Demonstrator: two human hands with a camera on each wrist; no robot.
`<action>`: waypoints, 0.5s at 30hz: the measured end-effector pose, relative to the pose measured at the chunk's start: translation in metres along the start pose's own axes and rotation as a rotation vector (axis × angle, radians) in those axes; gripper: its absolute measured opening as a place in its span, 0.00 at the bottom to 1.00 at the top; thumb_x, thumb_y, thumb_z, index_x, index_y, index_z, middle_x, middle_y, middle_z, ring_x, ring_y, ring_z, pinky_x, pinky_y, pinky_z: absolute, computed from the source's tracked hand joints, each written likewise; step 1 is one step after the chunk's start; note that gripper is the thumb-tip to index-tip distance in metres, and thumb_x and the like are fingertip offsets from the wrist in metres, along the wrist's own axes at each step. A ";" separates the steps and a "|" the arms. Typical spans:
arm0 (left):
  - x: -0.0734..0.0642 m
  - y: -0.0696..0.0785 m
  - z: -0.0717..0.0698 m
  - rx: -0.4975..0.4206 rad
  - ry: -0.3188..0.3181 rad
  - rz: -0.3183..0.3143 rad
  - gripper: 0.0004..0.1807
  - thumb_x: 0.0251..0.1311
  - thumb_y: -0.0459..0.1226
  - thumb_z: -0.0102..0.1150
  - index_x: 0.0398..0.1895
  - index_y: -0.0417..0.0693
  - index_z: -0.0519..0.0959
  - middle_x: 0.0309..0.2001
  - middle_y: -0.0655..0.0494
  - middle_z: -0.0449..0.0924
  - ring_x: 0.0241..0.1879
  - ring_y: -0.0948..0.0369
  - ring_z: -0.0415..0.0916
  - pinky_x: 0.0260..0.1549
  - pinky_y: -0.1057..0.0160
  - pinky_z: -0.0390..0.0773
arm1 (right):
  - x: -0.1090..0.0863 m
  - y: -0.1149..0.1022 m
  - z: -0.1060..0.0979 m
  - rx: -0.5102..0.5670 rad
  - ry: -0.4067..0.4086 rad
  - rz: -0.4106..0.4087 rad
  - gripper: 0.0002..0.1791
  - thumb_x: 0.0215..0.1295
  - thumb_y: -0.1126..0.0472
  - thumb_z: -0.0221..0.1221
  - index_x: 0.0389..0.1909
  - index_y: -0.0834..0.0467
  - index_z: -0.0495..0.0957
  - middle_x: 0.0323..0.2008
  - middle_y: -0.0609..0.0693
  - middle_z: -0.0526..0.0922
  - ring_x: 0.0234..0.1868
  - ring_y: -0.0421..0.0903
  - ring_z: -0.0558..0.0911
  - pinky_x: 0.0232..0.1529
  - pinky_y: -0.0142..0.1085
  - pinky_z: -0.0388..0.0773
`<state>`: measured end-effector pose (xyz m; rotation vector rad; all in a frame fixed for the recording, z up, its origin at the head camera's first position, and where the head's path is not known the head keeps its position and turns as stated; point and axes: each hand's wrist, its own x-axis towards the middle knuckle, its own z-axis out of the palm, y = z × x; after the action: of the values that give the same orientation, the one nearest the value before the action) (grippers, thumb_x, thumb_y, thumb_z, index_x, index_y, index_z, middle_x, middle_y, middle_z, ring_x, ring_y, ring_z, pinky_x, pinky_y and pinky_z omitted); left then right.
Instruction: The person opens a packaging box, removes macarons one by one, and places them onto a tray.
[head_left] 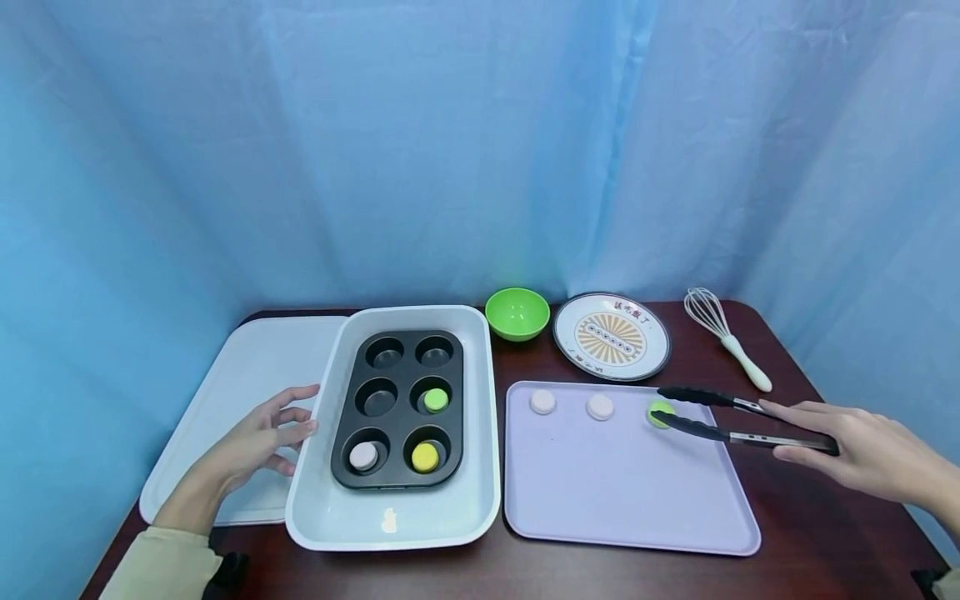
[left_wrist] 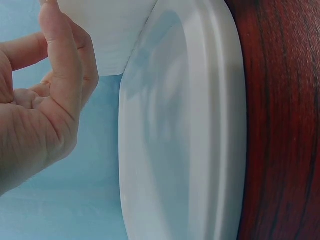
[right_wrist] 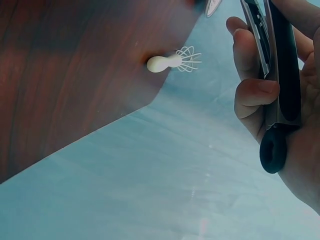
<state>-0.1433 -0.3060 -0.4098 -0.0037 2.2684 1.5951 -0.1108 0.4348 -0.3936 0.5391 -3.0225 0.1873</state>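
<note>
My right hand (head_left: 862, 437) holds black-and-silver tongs (head_left: 750, 437), its fingers and thumb around the handles in the right wrist view. The tongs' arms are spread, with the lower black tip over a green macaron (head_left: 656, 410) at the lilac tray's (head_left: 637, 500) upper right. Two pale macarons, one (head_left: 543, 402) left of the other (head_left: 600, 407), lie along the same side. My left hand (head_left: 258, 437) is at the white tub's (head_left: 390, 521) left rim, fingers loosely bent. Inside, a dark muffin tin (head_left: 397, 408) holds a green macaron (head_left: 435, 400), a yellow one (head_left: 425, 457) and a pale one (head_left: 363, 456).
A white tray (head_left: 262, 358) lies partly beneath the tub's left side. Behind the lilac tray are a green bowl (head_left: 517, 314) and a patterned plate (head_left: 611, 337). A whisk (head_left: 727, 337) lies at the back right, near the blue curtain (head_left: 465, 150).
</note>
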 end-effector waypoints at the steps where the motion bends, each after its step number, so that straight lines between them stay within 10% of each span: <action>1: 0.000 0.000 0.000 0.000 0.001 0.000 0.39 0.70 0.39 0.61 0.79 0.46 0.54 0.56 0.35 0.72 0.43 0.51 0.83 0.30 0.48 0.87 | -0.001 0.000 0.000 0.005 -0.004 0.003 0.37 0.58 0.45 0.72 0.68 0.51 0.76 0.54 0.77 0.77 0.24 0.42 0.77 0.24 0.38 0.65; 11: 0.002 0.002 0.002 0.016 0.004 -0.009 0.40 0.70 0.40 0.62 0.79 0.46 0.54 0.56 0.36 0.72 0.43 0.51 0.83 0.30 0.49 0.87 | 0.015 -0.017 -0.021 0.009 0.130 -0.115 0.37 0.55 0.47 0.75 0.68 0.44 0.77 0.54 0.66 0.82 0.28 0.44 0.82 0.21 0.36 0.67; 15: 0.001 0.002 0.001 0.022 0.004 -0.010 0.40 0.70 0.40 0.61 0.79 0.46 0.53 0.57 0.36 0.72 0.43 0.51 0.82 0.30 0.49 0.87 | 0.042 -0.045 -0.039 0.030 0.185 -0.234 0.37 0.51 0.51 0.77 0.65 0.43 0.79 0.54 0.58 0.84 0.45 0.56 0.86 0.29 0.47 0.79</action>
<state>-0.1443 -0.3040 -0.4082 -0.0125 2.2859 1.5662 -0.1332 0.3839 -0.3468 0.8223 -2.7545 0.2532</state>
